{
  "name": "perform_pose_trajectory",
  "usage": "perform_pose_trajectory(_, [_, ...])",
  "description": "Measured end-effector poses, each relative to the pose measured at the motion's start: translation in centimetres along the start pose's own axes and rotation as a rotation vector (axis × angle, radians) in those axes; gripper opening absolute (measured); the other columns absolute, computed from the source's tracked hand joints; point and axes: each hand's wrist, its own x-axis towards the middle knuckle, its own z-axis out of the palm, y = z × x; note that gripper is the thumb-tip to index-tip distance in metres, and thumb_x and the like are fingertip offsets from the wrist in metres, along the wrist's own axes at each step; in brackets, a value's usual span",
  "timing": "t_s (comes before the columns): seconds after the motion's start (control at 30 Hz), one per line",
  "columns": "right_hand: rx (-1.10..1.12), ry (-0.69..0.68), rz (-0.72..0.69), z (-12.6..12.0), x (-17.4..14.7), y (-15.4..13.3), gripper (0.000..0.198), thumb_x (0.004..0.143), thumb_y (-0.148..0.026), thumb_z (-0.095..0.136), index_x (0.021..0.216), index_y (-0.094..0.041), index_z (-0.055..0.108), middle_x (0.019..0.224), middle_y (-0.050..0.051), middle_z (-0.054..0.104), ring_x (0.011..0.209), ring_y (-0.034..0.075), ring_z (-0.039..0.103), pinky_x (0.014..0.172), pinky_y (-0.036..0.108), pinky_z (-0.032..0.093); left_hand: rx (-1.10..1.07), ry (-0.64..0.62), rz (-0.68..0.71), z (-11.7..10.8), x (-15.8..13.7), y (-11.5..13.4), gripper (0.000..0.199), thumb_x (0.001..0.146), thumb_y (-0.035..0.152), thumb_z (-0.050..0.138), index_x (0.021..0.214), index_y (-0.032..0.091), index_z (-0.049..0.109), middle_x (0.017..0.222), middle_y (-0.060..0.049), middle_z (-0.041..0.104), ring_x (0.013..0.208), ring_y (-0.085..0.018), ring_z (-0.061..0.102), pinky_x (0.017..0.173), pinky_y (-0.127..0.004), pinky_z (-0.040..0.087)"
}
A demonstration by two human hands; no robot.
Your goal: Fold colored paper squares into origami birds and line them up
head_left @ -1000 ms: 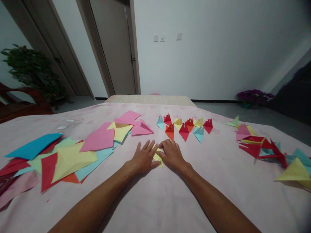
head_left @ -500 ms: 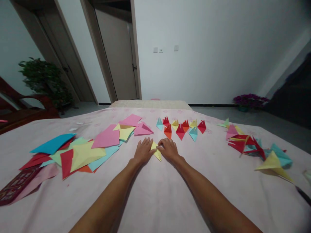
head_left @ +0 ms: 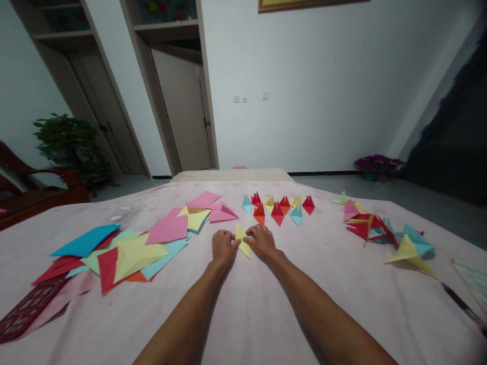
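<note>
Yellow folded paper [head_left: 242,242] lies between two hands

The narrow yellow piece sits on the counter [head_left: 247,314], its top and lower point showing, its sides partly covered by fingertips. The left hand [head_left: 224,246] touches its left edge, fingers curled, thumb extended to the paper; the right hand [head_left: 261,241] meets the other edge with thumb and fingers bent close together. Whether either grip pinches the paper or only presses it, I cannot tell; the fingers hide the contact. Both forearms are cut off below.

Cloth shows all along the near side and in a wide stretch between the right hand and the right-hand heap of folded papers [head_left: 407,251], whose overlapping pieces are hard to separate. Just beyond the hands stand small folded birds [head_left: 277,218]. Loose sheets [head_left: 167,228] overlap at left, beside a patterned packet [head_left: 32,306] cropped by the frame. A dark pen-like object [head_left: 462,304] runs toward the right edge, its end unclear.
</note>
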Motion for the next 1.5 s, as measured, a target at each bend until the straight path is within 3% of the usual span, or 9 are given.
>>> perform_pose_trajectory(0.1, [0.126, 0.0, 0.014, 0.1, 0.1, -0.3, 0.013, 0.073, -0.035, 0.071, 0.074, -0.022, 0.068, 0.091, 0.002, 0.063, 0.095, 0.02, 0.051, 0.083, 0.032, 0.034, -0.115, -0.006, -0.035, -0.4, 0.3, 0.0, 0.013, 0.071, 0.03, 0.069, 0.067, 0.019, 0.063, 0.082, -0.005, 0.061, 0.096, -0.025, 0.055, 0.096, -0.04, 0.035])
perform_pose_trajectory(0.2, [0.313, -0.045, 0.008, 0.5, 0.2, -1.3, 0.023, 0.081, -0.04, 0.06, 0.07, -0.02, 0.065, 0.074, 0.0, 0.062, 0.076, 0.016, 0.054, 0.07, 0.027, 0.039, -0.264, -0.036, -0.066, -1.1, 0.3, -0.1, 0.026, 0.077, 0.043, 0.061, 0.073, 0.018, 0.063, 0.075, -0.004, 0.063, 0.078, -0.02, 0.058, 0.078, -0.033, 0.044])
perform_pose_trajectory(0.33, [0.563, -0.059, 0.0, 1.7, -0.1, -3.2, 0.03, 0.084, -0.045, 0.054, 0.072, -0.018, 0.062, 0.064, -0.001, 0.059, 0.06, 0.014, 0.052, 0.057, 0.025, 0.04, -0.435, -0.079, -0.082, -2.6, -0.3, 0.1, 0.043, 0.085, 0.057, 0.049, 0.082, 0.016, 0.062, 0.071, -0.001, 0.061, 0.064, -0.015, 0.056, 0.061, -0.025, 0.043])
perform_pose_trajectory(0.5, [0.739, 0.064, 0.038, 3.8, -1.3, -4.5, 0.03, 0.08, -0.048, 0.06, 0.078, -0.018, 0.063, 0.07, 0.0, 0.062, 0.062, 0.015, 0.055, 0.059, 0.027, 0.044, -0.659, -0.129, -0.114, -3.8, -1.9, 0.2, 0.037, 0.077, 0.052, 0.065, 0.073, 0.015, 0.061, 0.059, 0.003, 0.053, 0.053, -0.01, 0.045, 0.051, -0.021, 0.034])
perform_pose_trajectory(0.57, [0.778, 0.194, 0.088, 4.3, -1.7, -4.5, 0.027, 0.077, -0.043, 0.066, 0.088, -0.019, 0.064, 0.077, 0.001, 0.065, 0.066, 0.016, 0.057, 0.062, 0.028, 0.047, -0.684, -0.101, -0.126, -3.9, -2.4, 0.1, 0.034, 0.077, 0.048, 0.067, 0.075, 0.015, 0.063, 0.061, 0.003, 0.055, 0.054, -0.01, 0.045, 0.051, -0.02, 0.035])
perform_pose_trajectory(0.7, [0.648, 0.377, 0.071, 4.4, -2.3, -4.6, 0.024, 0.072, -0.035, 0.072, 0.089, -0.02, 0.064, 0.076, 0.0, 0.063, 0.067, 0.016, 0.056, 0.064, 0.028, 0.046, -0.691, -0.058, -0.152, -3.8, -2.6, 0.0, 0.031, 0.075, 0.044, 0.069, 0.076, 0.014, 0.066, 0.064, 0.001, 0.059, 0.056, -0.01, 0.047, 0.052, -0.02, 0.035])
perform_pose_trajectory(0.93, [0.465, 0.411, -0.038, 3.5, -2.9, -5.5, 0.012, 0.077, -0.031, 0.069, 0.079, -0.021, 0.061, 0.076, -0.001, 0.06, 0.066, 0.014, 0.054, 0.063, 0.026, 0.044, -0.737, 0.0, -0.123, -3.5, -2.1, 0.0, 0.028, 0.073, 0.042, 0.072, 0.079, 0.014, 0.069, 0.071, -0.001, 0.066, 0.063, -0.013, 0.054, 0.059, -0.022, 0.041])
perform_pose_trajectory(1.13, [0.428, 0.422, -0.04, 3.3, -3.1, -5.8, 0.012, 0.076, -0.028, 0.068, 0.077, -0.022, 0.058, 0.075, -0.001, 0.06, 0.067, 0.015, 0.053, 0.065, 0.026, 0.044, -0.698, 0.037, -0.124, -3.4, -2.1, 0.1, 0.029, 0.071, 0.043, 0.073, 0.077, 0.015, 0.07, 0.069, -0.001, 0.066, 0.061, -0.013, 0.054, 0.057, -0.023, 0.04])
perform_pose_trajectory(1.5, [0.205, 0.473, -0.199, 2.3, -3.2, -5.7, 0.016, 0.075, -0.024, 0.069, 0.074, -0.022, 0.053, 0.075, 0.0, 0.057, 0.073, 0.017, 0.051, 0.072, 0.03, 0.041, -0.644, 0.013, -0.075, -3.4, -2.2, -0.3, 0.026, 0.074, 0.04, 0.07, 0.079, 0.015, 0.07, 0.068, 0.0, 0.064, 0.063, -0.013, 0.054, 0.06, -0.023, 0.041])
